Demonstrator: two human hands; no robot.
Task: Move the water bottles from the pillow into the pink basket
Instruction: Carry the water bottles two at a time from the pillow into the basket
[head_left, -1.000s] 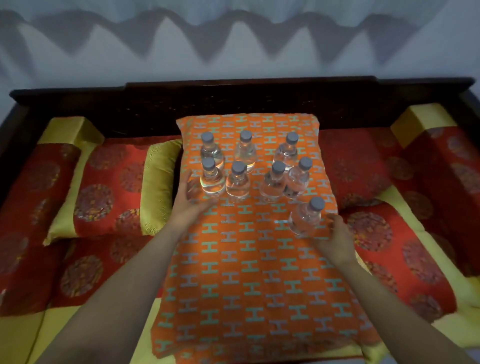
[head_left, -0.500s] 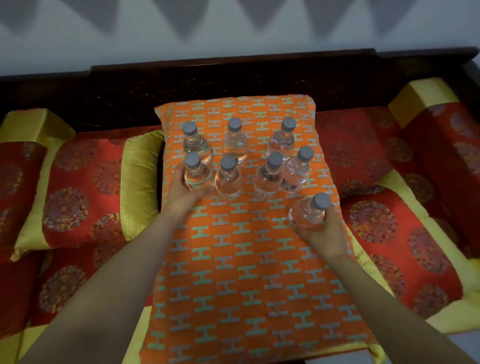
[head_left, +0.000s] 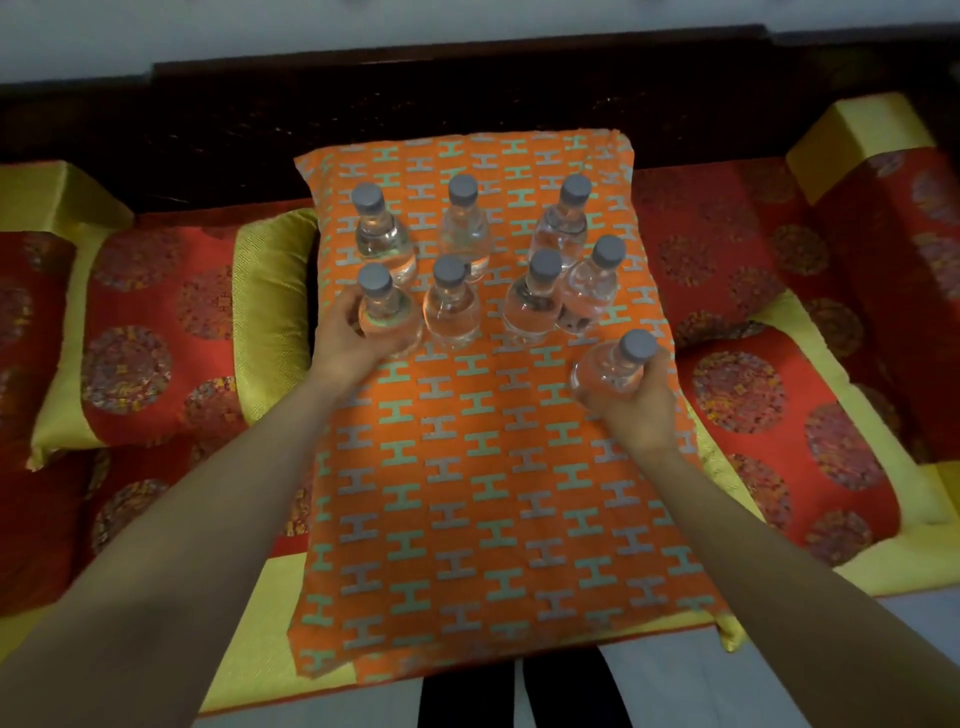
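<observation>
Your left hand (head_left: 345, 340) and right hand (head_left: 636, 405) each clasp a full bottle (head_left: 387, 317); expect weight and slick plastic, so grip mid-body

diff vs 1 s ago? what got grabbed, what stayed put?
Both hands closed on bottles: the left hand went from open beside the front-left bottle to wrapping it; the right hand moved up to grip the lone near bottle, now tilted. The other six bottles stayed standing on the pillow. No basket in view.

Home sitting room: dark wooden bench (head_left: 467, 88), red-gold brocade cushions (head_left: 156, 332), orange patterned pillow (head_left: 483, 493).
</observation>
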